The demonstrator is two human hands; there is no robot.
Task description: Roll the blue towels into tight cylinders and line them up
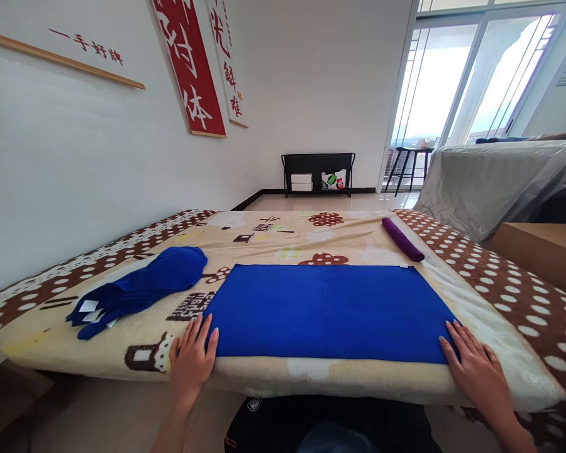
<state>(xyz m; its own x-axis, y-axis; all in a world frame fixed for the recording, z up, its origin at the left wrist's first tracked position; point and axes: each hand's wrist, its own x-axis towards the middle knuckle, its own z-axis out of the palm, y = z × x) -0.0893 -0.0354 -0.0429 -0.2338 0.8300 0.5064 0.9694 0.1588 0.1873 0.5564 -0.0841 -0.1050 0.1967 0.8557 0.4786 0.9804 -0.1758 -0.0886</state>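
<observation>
A blue cloth (330,311) lies flat as a wide rectangle on the patterned blanket (264,374), close to its front edge. My left hand (193,352) rests at the cloth's near left corner, fingers spread and lying flat. At the near right corner lies my right hand (476,365), also flat with its fingers extended. A crumpled blue garment (146,283) with white labels is to the left of the cloth. Beyond the cloth's far right corner is a purple roll (402,239).
A cardboard box (542,255) stands at the right, in front of a plastic-covered piece of furniture (504,176). A black rack (318,173) is by the far wall, and a black stool (411,165) near the glass doors.
</observation>
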